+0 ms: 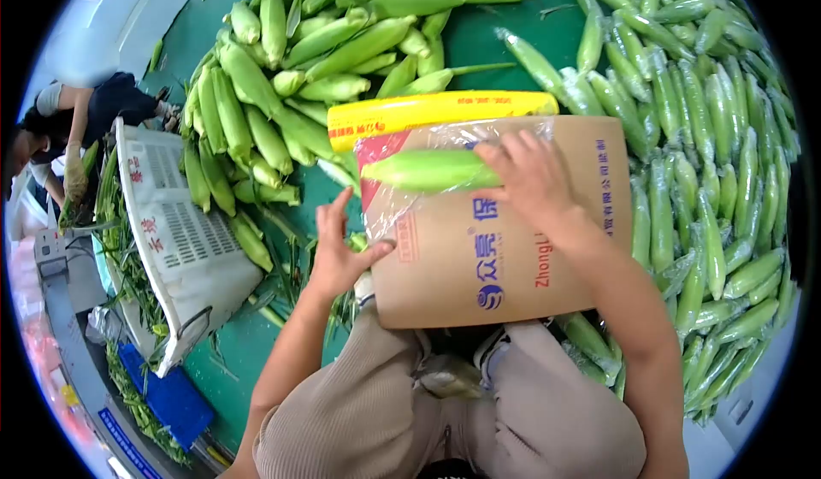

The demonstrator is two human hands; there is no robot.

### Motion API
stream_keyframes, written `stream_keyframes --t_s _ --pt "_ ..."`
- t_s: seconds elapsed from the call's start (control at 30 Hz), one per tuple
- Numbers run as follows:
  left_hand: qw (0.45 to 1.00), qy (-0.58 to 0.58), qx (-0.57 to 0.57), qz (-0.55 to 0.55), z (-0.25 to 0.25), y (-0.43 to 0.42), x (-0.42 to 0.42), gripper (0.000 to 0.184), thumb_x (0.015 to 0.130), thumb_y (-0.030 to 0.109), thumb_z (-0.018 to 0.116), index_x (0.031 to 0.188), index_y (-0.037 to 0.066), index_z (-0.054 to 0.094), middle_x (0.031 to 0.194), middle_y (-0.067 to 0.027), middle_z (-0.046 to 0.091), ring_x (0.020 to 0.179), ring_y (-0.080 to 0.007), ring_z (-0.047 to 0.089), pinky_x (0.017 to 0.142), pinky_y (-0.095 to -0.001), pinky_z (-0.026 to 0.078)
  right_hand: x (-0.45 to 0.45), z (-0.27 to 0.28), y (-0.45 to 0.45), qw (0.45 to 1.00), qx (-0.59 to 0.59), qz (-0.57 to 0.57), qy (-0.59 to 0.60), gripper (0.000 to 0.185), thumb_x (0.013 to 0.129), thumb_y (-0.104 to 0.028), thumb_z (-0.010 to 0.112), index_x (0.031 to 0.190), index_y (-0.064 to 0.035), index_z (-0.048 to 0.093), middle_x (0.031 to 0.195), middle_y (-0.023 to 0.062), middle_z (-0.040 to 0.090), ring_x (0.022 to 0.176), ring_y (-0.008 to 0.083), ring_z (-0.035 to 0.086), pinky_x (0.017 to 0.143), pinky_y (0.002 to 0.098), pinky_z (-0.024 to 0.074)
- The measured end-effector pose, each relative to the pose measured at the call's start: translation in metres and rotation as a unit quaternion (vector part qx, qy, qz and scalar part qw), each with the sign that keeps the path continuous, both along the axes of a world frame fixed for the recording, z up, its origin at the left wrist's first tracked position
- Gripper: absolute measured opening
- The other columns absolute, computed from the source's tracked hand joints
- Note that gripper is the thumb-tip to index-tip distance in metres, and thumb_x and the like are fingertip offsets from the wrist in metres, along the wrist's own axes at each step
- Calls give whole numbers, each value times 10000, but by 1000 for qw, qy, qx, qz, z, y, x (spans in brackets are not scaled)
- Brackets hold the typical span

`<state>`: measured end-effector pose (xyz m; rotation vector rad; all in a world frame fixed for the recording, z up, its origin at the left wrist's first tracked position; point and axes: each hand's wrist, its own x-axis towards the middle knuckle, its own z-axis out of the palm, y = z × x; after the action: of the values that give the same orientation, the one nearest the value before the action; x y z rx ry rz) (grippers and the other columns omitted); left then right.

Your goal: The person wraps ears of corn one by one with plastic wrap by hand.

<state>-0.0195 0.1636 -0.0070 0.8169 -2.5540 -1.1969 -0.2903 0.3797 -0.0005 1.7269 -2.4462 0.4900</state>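
Note:
A green ear of corn in its husk (432, 171) lies crosswise over the cardboard sheet (445, 282), on clear plastic film (402, 141). My right hand (534, 180) grips the right end of this ear, with its fingers curled over it. At the left edge of the cardboard is my left hand (342, 252), empty, its thumb and fingers spread apart. Just beyond the ear stands a long yellow box or roll of wrap (440, 113), along the cardboard's far edge. The cardboard, printed with blue and red lettering, rests across my lap.
Unwrapped ears of corn (325, 56) are heaped at the far left on the green surface (492, 47). Many film-wrapped ears (684, 137) fill the right side. A white slatted crate (184, 222) with husk leaves stands at left, near another person (81, 128).

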Motion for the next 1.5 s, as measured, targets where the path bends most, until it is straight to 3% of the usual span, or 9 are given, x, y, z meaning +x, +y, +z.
stream_keyframes --t_s 0.2,0.37,0.47,0.7,0.93,1.1,1.23,1.33,1.5 --pt "995 35 -63 74 2 -5 -8 131 987 14 645 1100 -10 705 947 -73 755 784 -118 685 690 -265 537 -1 19 12 992 55 -6 -118 575 786 -555 790 1193 -171 657 888 102 598 871 322 623 723 448 520" --pt "952 277 -123 -35 16 30 -12 381 878 -120 569 1219 16 667 1126 -194 748 990 -304 757 848 -366 611 14 38 27 937 188 95 -279 598 815 -646 717 1146 -151 668 856 138 706 812 342 701 723 498 536" --pt "945 114 -147 -270 28 61 -30 474 899 97 671 1359 12 598 1350 -183 653 1257 -358 626 1110 -479 459 30 45 21 946 235 85 -207 633 826 -655 698 1166 -123 659 913 148 718 855 338 703 751 483 525" --pt "907 -72 -356 -214 42 10 -127 685 992 584 519 1507 133 509 1561 -130 481 1493 -337 373 1221 -612 226 35 32 9 999 -5 24 -22 676 795 -523 770 1261 -68 587 1282 129 550 1140 319 541 956 451 436" --pt "939 85 -263 -203 67 24 -152 556 800 197 716 1335 91 611 1249 -135 676 1209 -321 625 1115 -490 424 -12 18 -23 996 26 -30 -78 810 731 -430 865 1361 -60 515 1187 137 574 1104 334 624 901 435 526" --pt "934 8 -242 -261 36 31 -120 538 778 215 790 1288 103 658 1181 -106 724 1151 -269 671 1081 -468 461 -17 17 -14 898 30 154 -410 539 859 -471 746 1283 -147 671 1241 186 696 1138 341 668 936 495 538" --pt "917 -2 -172 -360 89 56 -122 563 822 89 808 1350 18 625 1169 -209 716 1021 -332 698 890 -432 555 -36 27 -45 987 56 98 -114 311 954 -360 558 1083 -150 748 966 139 726 905 352 690 772 463 544" --pt "922 -101 -61 -368 96 78 -133 419 723 82 771 1131 19 699 961 -166 738 870 -309 726 801 -419 581 -9 -24 -39 989 12 149 7 530 981 -499 515 1471 -301 559 1565 -48 493 1508 239 344 1216 613 258" --pt "891 -194 -15 -409 95 76 -110 483 637 136 772 1095 1 696 946 -205 742 924 -383 720 853 -436 568 -1 -55 -38 986 -6 151 -77 646 946 -665 513 1508 -346 507 1653 -95 354 1578 251 180 1244 651 15"
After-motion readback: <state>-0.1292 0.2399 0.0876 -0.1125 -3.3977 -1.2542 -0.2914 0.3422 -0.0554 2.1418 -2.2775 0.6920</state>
